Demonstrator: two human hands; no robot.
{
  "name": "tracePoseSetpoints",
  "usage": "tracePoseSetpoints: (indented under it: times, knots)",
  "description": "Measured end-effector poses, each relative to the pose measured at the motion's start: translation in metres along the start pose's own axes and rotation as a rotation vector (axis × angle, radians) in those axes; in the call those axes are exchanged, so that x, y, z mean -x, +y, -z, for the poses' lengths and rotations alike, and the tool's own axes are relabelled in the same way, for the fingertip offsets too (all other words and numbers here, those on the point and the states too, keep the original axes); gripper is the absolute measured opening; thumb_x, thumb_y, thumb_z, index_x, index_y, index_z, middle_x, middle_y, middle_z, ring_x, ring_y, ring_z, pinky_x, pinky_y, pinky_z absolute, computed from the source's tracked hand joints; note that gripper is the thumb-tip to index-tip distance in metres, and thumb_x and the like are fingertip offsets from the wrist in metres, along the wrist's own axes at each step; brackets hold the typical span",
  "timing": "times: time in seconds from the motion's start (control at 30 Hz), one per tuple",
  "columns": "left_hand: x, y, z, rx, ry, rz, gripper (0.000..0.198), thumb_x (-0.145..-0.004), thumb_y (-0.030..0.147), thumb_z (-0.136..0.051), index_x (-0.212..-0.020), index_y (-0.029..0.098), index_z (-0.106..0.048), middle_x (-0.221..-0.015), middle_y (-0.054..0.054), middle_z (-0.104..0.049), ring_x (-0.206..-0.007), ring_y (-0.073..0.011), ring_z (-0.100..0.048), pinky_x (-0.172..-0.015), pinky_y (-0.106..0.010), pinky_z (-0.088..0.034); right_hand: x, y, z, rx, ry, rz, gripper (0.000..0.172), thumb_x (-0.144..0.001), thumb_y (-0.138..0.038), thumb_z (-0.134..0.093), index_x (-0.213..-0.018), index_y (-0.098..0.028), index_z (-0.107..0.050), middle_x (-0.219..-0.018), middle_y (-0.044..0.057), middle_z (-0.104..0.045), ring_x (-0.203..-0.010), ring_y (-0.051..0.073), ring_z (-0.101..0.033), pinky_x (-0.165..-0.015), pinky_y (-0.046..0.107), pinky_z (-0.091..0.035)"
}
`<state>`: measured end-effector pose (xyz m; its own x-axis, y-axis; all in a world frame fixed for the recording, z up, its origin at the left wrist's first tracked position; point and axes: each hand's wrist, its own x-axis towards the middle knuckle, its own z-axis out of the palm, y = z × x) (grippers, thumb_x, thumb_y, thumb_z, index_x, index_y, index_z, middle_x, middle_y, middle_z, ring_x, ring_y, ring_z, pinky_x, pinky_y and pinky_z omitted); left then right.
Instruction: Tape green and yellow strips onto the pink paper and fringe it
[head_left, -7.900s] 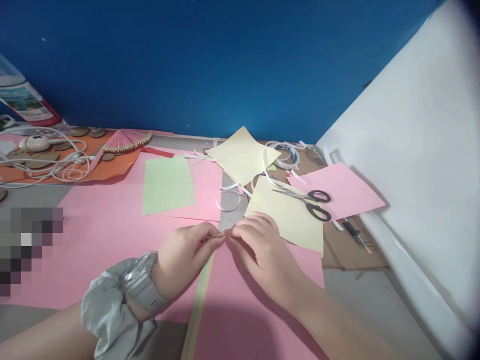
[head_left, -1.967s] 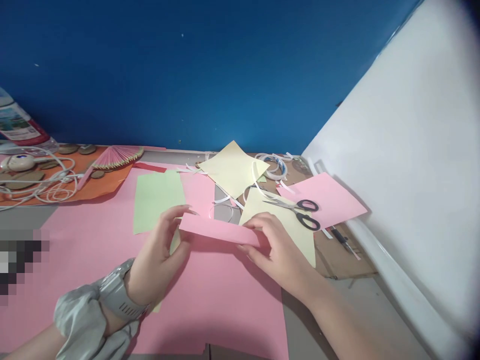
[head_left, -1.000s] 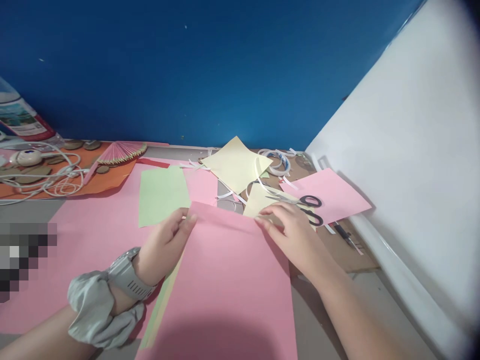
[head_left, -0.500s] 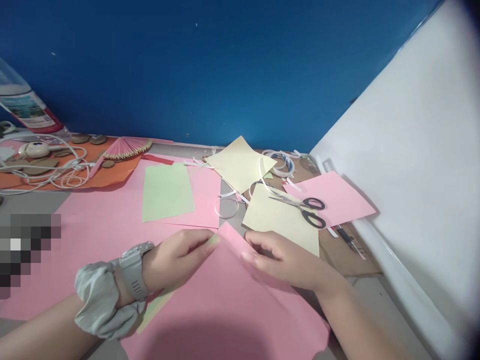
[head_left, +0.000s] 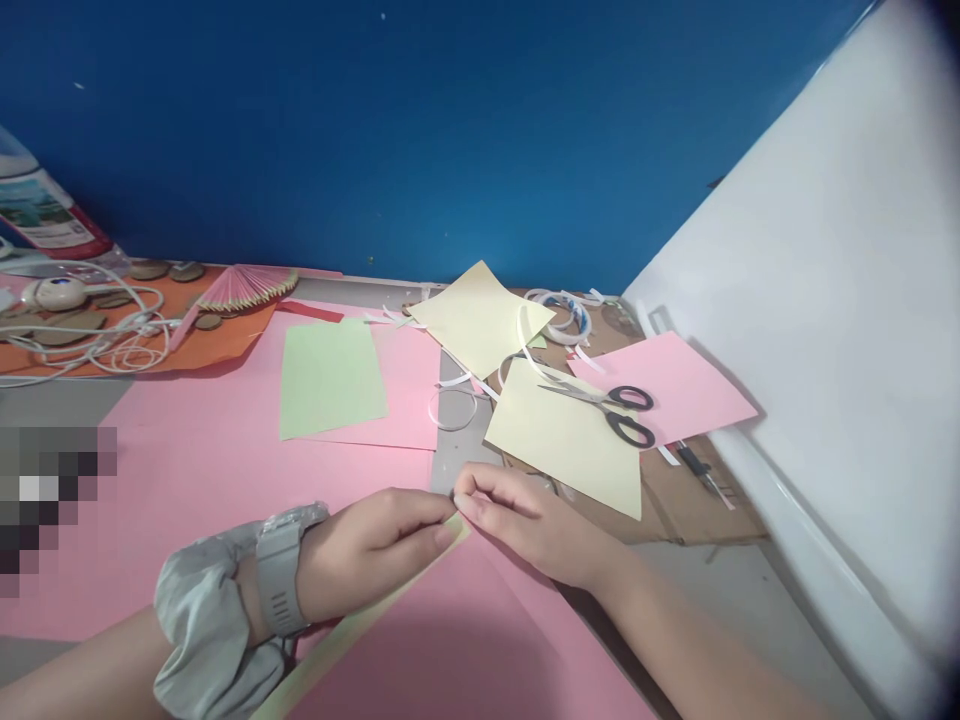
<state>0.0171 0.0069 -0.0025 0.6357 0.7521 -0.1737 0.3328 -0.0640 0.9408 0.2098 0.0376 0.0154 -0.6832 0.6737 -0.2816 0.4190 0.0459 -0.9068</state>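
Note:
A pink paper sheet [head_left: 465, 640] with a pale green strip [head_left: 360, 625] along its left edge lies in front of me. My left hand [head_left: 375, 550], with a grey watch and scrunchie at the wrist, pinches the sheet's far corner with closed fingers. My right hand [head_left: 525, 520] meets it fingertip to fingertip and pinches the same corner. Both hands rest low on the table, on top of a larger pink sheet [head_left: 187, 470].
Scissors [head_left: 611, 410] lie on a yellow sheet [head_left: 566, 440] to the right, beside a pink sheet [head_left: 675, 385]. A green sheet [head_left: 330, 378], another yellow sheet [head_left: 476, 315], tape rolls [head_left: 566, 310], white cables [head_left: 90, 325], a paper fan [head_left: 247, 285] and a white board [head_left: 825, 330] surround the area.
The pink sheet was lifted and turned over, then laid down with a corner pointing away. My hands have come together at that corner, pinching it.

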Motion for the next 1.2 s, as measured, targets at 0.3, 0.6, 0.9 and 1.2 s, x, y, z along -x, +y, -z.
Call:
tracePoseSetpoints:
  times: [0.3, 0.6, 0.9, 1.2]
  knots:
    - [0.0006, -0.0008, 0.0018, 0.076, -0.031, -0.005, 0.032, -0.094, 0.036, -0.030, -0.074, 0.017, -0.046, -0.069, 0.003, -0.041, -0.065, -0.0115, -0.038, -0.062, -0.023, -0.036, 0.0012, 0.0020, -0.0047, -0.047, 0.054, 0.033, 0.026, -0.094, -0.035, -0.038, -0.071, -0.021, -0.037, -0.066, -0.006, -0.029, -0.060, 0.010, -0.031, -0.055, 0.023, -0.028]
    - [-0.0007, 0.0005, 0.0029, 0.085, -0.008, -0.029, 0.031, -0.095, 0.035, -0.030, -0.071, 0.018, -0.041, -0.068, 0.003, -0.037, -0.063, -0.0109, -0.035, -0.061, -0.023, -0.035, 0.0021, 0.0007, -0.0065, -0.067, 0.091, 0.078, 0.027, -0.096, -0.035, -0.037, -0.072, -0.022, -0.038, -0.067, -0.006, -0.034, -0.061, 0.010, -0.033, -0.057, 0.023, -0.029]
    - [-0.0006, -0.0005, 0.0035, 0.087, -0.010, 0.031, 0.034, -0.092, 0.040, -0.037, -0.068, 0.017, -0.042, -0.063, 0.005, -0.032, -0.058, -0.0089, -0.029, -0.052, -0.022, -0.028, 0.0020, 0.0052, -0.0008, -0.141, 0.054, -0.017, 0.032, -0.093, -0.043, -0.040, -0.071, -0.021, -0.037, -0.064, -0.007, -0.031, -0.057, 0.009, -0.029, -0.052, 0.022, -0.025]
    - [-0.0018, -0.0002, 0.0030, 0.034, 0.033, 0.070, 0.034, -0.092, 0.039, -0.039, -0.065, 0.018, -0.037, -0.058, 0.007, -0.028, -0.054, -0.0080, -0.025, -0.049, -0.022, -0.024, 0.0023, 0.0086, -0.0025, -0.027, 0.186, 0.104, 0.029, -0.095, -0.036, -0.041, -0.071, -0.020, -0.042, -0.065, -0.007, -0.039, -0.061, 0.008, -0.035, -0.056, 0.022, -0.029]
